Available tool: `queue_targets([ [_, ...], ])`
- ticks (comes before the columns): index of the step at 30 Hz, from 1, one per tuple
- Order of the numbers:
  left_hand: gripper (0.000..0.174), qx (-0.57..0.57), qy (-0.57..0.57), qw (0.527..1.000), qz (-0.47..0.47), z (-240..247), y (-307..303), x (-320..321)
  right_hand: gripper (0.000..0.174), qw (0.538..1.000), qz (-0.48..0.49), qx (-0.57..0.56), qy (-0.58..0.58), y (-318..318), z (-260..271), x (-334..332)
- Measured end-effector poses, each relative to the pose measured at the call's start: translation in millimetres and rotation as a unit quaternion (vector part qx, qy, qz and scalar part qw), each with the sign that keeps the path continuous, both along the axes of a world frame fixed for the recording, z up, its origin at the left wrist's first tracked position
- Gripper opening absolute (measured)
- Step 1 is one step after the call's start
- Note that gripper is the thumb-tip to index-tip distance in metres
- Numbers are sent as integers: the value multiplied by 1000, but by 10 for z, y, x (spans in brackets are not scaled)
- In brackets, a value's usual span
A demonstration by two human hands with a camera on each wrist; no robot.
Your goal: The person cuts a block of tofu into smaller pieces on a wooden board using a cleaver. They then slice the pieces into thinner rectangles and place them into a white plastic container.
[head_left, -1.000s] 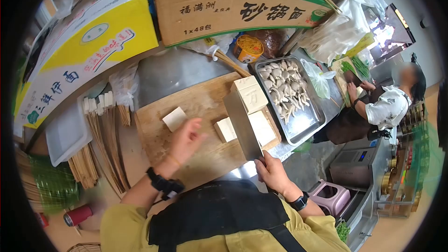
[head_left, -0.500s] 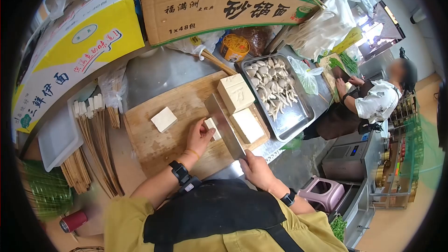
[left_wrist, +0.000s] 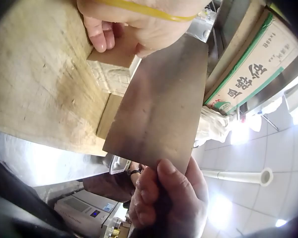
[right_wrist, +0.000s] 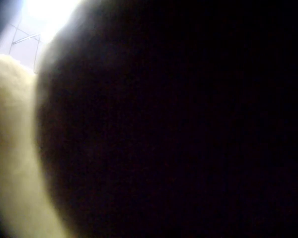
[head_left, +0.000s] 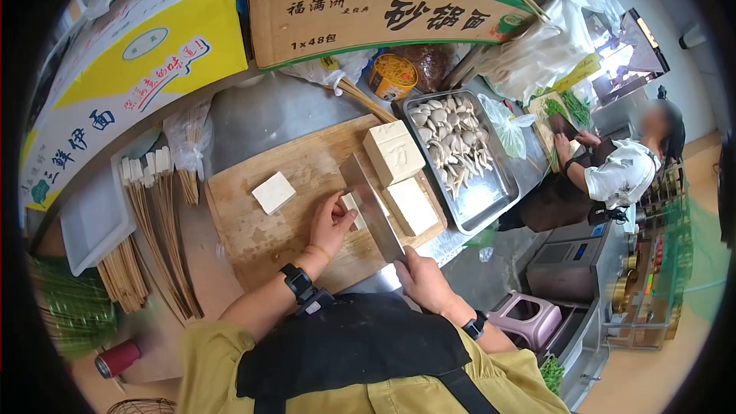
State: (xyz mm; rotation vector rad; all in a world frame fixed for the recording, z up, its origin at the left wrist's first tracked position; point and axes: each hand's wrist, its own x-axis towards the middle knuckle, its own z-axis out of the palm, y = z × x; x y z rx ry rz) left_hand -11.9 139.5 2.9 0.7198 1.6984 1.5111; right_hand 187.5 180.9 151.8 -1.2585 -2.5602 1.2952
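My left hand (head_left: 330, 228) holds a small block of tofu (head_left: 351, 205) on the wooden cutting board (head_left: 238, 241), with fingers and thumb against its sides. Around the handle of a cleaver (head_left: 374, 215) my right hand (head_left: 426, 284) is curled. The broad blade stands on edge right beside the held tofu, as the left wrist view also shows. Right of the blade sit two larger tofu blocks, a stamped one (head_left: 395, 155) and a plain one (head_left: 412, 208). Apart at the left lies another tofu piece (head_left: 274, 193). The right wrist view is almost wholly dark.
A metal tray (head_left: 491, 218) of mushrooms (head_left: 452, 134) adjoins the board's right side. Skewered pieces (head_left: 149, 169) and a white plastic tray (head_left: 96, 218) lie left. Cardboard boxes (head_left: 322, 23) stand behind. Another person (head_left: 613, 176) works at the right.
My left hand has come from above the board to the small tofu block and taken hold of it. The cleaver has shifted left, from the larger blocks to beside that piece.
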Motion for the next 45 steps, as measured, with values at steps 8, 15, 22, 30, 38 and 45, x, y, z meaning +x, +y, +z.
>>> queue_targets([
  [8, 51, -4, 29, 1000, 3, 153, -14, -9, 19, 1000, 4, -6, -18, -9, 56, -43],
  [15, 51, -7, 10, 1000, -3, 83, -11, -21, 19, 1000, 1, -10, -17, -24, 104, -61],
  [22, 51, -13, 51, 999, -1, 133, -24, -21, 19, 1000, 8, -5, -28, -23, 77, -59],
  [30, 52, 2, 39, 999, 16, 103, -10, 7, 18, 997, 25, 37, -57, -37, 75, -109],
  [38, 43, -39, 129, 991, 22, 251, 15, 9, 19, 998, 35, 32, -45, 33, -496, -184],
  [45, 42, 1, 106, 994, 6, 186, -143, -109, 20, 980, -46, -191, -27, -37, -261, -241],
])
